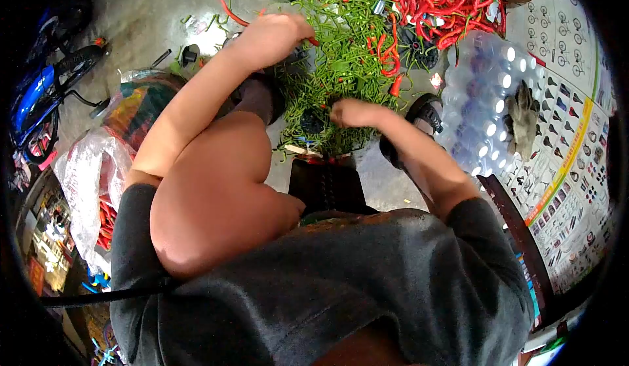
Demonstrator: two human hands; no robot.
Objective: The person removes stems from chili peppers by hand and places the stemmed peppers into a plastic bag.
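My left hand (272, 38) is closed above the left side of the green pile, with a red chili (233, 16) sticking out on its left and a red tip (313, 41) showing at its right. Low over the heap of small green chilies and stems (347, 58), my right hand (357, 114) has its fingers pressed together. What it holds, if anything, is too small to tell. A large heap of red chilies (445, 2) lies at the top right, and a few long red ones (391, 61) rest on the green heap's right side.
Shrink-wrapped bottles (481, 104) stand at the right, with grey gloves (522, 120) beside them on a printed sheet (563, 123). Bags (98, 169), one holding red chilies, sit at the left near a blue bicycle (42, 94). My feet flank the green heap.
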